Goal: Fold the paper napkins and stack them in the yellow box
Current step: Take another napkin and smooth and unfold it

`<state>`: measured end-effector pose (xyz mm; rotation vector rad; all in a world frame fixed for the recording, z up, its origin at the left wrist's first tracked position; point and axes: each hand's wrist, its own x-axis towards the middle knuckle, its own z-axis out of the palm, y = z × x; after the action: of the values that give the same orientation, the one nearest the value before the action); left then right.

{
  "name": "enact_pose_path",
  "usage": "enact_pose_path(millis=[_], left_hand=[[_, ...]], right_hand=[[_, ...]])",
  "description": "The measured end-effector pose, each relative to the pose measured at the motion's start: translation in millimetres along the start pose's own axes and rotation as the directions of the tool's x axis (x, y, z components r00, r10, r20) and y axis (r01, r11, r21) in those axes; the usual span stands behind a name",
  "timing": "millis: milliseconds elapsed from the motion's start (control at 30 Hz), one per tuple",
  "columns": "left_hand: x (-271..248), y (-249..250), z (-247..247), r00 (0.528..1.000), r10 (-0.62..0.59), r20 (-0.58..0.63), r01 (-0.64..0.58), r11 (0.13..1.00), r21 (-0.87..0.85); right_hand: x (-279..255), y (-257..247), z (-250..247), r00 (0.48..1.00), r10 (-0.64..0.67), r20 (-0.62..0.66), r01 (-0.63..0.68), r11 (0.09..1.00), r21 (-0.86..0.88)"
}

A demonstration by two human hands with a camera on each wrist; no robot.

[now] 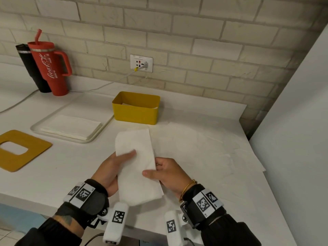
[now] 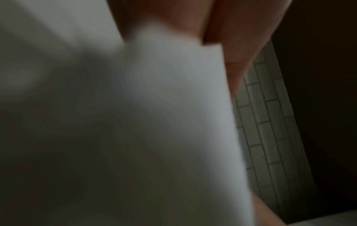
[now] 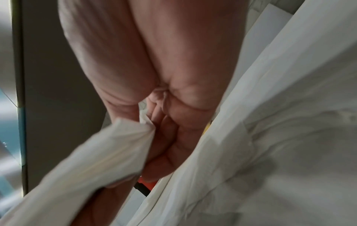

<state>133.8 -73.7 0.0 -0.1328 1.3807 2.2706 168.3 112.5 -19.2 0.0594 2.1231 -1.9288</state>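
Bare surface (image 1: 204, 139) lies open from my grips to the yellow box (image 1: 135, 110) at 12 o'clock; its top stands open. At 10 o'clock, tray (image 1: 71, 128) and yellow lid (image 1: 21, 150) occupy the surface. White wall panel (image 1: 292, 121) bounds 2 o'clock.

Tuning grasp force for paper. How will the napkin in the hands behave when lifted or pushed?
Likely floppy: the napkin bows between the left hand and right hand, and its near end droops. Probably very light, since thumb-and-finger pinches carry it. It bunches at the right fingers, so a push would likely crumple it rather than slide it.
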Motion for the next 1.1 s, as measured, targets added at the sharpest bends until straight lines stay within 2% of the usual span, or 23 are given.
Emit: enact_pose_path(millis=[100, 233, 267, 300, 333, 367, 400, 433, 500, 567, 633, 800, 867, 933, 1033, 1100], left_hand=[[3.2, -3.0, -1.1, 1.0, 0.028, 0.013, -0.028, 1.0, 0.003], [7.4, 0.8, -8.1, 0.993, 0.103, -0.061, -0.103, 0.995, -0.003], [7.1, 2.5, -10.2, 0.991, 0.11, -0.077, -0.111, 0.994, -0.008], [6.7, 3.5, -12.5, 0.99, 0.107, -0.091, -0.108, 0.994, -0.016], [6.4, 4.2, -15.3, 0.99, 0.104, -0.098, -0.106, 0.994, -0.02], [6.3, 4.3, -17.7, 0.989, 0.104, -0.103, -0.106, 0.994, -0.022], [5.9, 4.2, -18.8, 0.989, 0.103, -0.106, -0.107, 0.994, -0.026], [5.9, 3.2, -19.5, 0.989, 0.101, -0.106, -0.105, 0.994, -0.034], [6.0, 1.5, -18.3, 0.991, 0.085, -0.099, -0.09, 0.995, -0.044], [6.2, 0.2, -15.6, 0.993, 0.077, -0.095, -0.082, 0.995, -0.048], [6.8, -1.3, -14.3, 0.993, 0.072, -0.096, -0.077, 0.996, -0.052], [7.0, -2.3, -13.6, 0.994, 0.059, -0.096, -0.062, 0.998, -0.033], [7.6, -2.3, -14.3, 0.992, 0.053, -0.112, -0.057, 0.998, -0.03], [8.1, -2.4, -14.6, 0.993, 0.048, -0.109, -0.051, 0.998, -0.027], [9.8, -2.8, -13.8, 0.994, 0.04, -0.098, -0.043, 0.999, -0.026], [11.8, -3.6, -12.9, 0.996, 0.031, -0.084, -0.033, 0.999, -0.028]], right_hand=[[-1.1, -0.3, -2.3, 0.999, 0.033, 0.01, -0.033, 0.999, -0.007], [-11.4, -13.1, -23.0, 0.959, 0.202, 0.197, -0.157, 0.962, -0.224], [-11.6, -21.5, -34.0, 0.964, 0.215, 0.159, -0.166, 0.948, -0.272], [-8.6, -28.4, -47.7, 0.979, 0.202, 0.041, -0.182, 0.94, -0.29], [-5.0, -34.6, -63.6, 0.975, 0.176, -0.134, -0.207, 0.94, -0.271], [-0.4, -38.4, -81.5, 0.937, 0.147, -0.318, -0.227, 0.946, -0.232], [3.3, -40.8, -97.4, 0.873, 0.127, -0.471, -0.245, 0.949, -0.198], [6.0, -39.5, -110.3, 0.812, 0.136, -0.567, -0.279, 0.944, -0.173], [9.9, -27.1, -123.5, 0.752, 0.261, -0.605, -0.396, 0.913, -0.098], [14.3, -11.6, -122.8, 0.733, 0.393, -0.556, -0.468, 0.884, 0.007], [21.1, 0.1, -117.5, 0.736, 0.39, -0.553, -0.463, 0.886, 0.01], [26.2, 2.4, -110.5, 0.795, 0.224, -0.564, -0.378, 0.91, -0.171], [19.9, -0.9, -114.6, 0.817, 0.194, -0.542, -0.344, 0.92, -0.189], [8.9, -4.2, -123.1, 0.835, 0.215, -0.508, -0.318, 0.94, -0.126], [-19.3, -11.0, -142.3, 0.854, 0.29, -0.432, -0.287, 0.955, 0.073], [-39.1, -10.3, -158.0, 0.851, 0.31, -0.424, -0.283, 0.951, 0.127]])
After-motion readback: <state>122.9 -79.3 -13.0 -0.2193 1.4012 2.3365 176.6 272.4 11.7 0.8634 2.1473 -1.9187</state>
